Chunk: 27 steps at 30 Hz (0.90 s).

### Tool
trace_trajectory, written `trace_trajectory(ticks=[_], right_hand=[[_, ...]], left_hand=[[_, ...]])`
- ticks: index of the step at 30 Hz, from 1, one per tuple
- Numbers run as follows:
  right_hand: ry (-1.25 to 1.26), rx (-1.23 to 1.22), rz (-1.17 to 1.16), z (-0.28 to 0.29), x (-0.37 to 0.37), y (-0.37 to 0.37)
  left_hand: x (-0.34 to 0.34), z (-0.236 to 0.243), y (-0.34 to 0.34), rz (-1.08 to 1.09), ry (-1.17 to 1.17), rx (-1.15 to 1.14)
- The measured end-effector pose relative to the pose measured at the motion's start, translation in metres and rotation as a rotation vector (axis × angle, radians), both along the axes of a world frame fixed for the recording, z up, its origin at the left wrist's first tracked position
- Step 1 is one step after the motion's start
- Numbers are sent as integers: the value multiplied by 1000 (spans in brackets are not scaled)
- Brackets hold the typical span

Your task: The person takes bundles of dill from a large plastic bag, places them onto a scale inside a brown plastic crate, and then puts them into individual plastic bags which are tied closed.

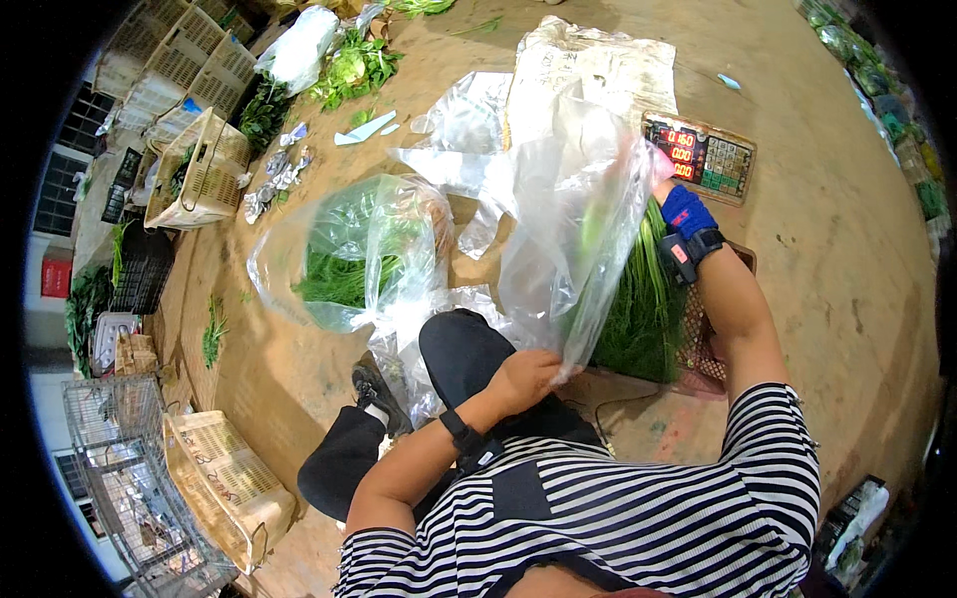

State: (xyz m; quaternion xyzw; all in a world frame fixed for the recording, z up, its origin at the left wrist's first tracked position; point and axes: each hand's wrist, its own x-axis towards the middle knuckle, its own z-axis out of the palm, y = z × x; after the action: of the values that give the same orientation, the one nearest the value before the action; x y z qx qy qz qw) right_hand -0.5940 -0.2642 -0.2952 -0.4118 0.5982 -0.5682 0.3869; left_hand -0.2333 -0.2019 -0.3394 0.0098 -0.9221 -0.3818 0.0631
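A large clear plastic bag (pixel 543 239) stands up in front of me, its near edge pinched in my left hand (pixel 528 379) above my knee. My right hand (pixel 658 171) is at the bag's far right side, by the stem ends of a bunch of feathery green herbs (pixel 643 314). Plastic blurs and covers its fingers, so their grip is hidden. The herbs hang over a pinkish-brown plastic basket (pixel 703 349). To the left lies another clear bag (pixel 274 254) with feathery greens (pixel 349 279) inside.
A scale panel with red digits (pixel 698 157) lies just beyond my right hand. A pale sack (pixel 598 65) and loose plastic sheets (pixel 469 110) are on the floor ahead. Yellowish crates (pixel 204 169), a wire cage (pixel 130 468) and leafy vegetables (pixel 354 70) stand at the left.
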Motion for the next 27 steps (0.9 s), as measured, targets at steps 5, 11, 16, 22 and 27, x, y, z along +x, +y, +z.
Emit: trace_trajectory(ticks=[5, 11, 16, 22, 27], right_hand=[[-76, -69, -185, 17, -21, 17], [-166, -82, -320, 18, -16, 44], [-233, -70, -396, -4, -6, 66], [-277, -53, -442, -21, 2, 87], [-284, 52, -550, -41, 7, 111]], left_hand=[[-3, -19, -15, 220, 40, -61], [-11, -17, -9, 148, 114, -3], [-11, -7, -8, 20, 9, -154], [-20, 24, -12, 61, -383, 81], [-39, 13, -12, 284, -394, 2]])
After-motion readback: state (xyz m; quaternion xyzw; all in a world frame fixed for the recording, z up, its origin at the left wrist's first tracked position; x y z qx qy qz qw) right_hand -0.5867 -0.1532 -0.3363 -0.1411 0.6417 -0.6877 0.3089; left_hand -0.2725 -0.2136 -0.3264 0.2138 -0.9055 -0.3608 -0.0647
